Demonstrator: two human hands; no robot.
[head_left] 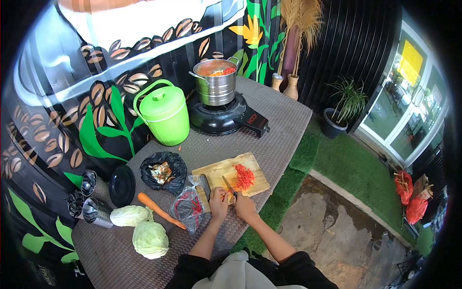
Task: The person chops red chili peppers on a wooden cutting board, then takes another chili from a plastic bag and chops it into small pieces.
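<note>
My right hand (246,207) is closed around the handle of a knife (227,183), whose blade points up and left over the wooden cutting board (199,172). Beside it, my left hand (219,204) pinches a small orange-yellow piece of food (230,197) at the board's near edge. Its exact kind is hard to make out. Finely chopped red pieces (244,177) lie heaped on the right part of the board. Along the board's left side is a dark flat strip (207,187). A clear plastic bag (191,210) with something red inside touches that side.
A carrot (159,210), two cabbages (150,240) and a black bag of scraps (163,173) lie to the left. Metal utensil cups (97,212) stand farther left. Behind are a green lidded bucket (166,115) and a steel pot (215,89) on a portable stove (216,118).
</note>
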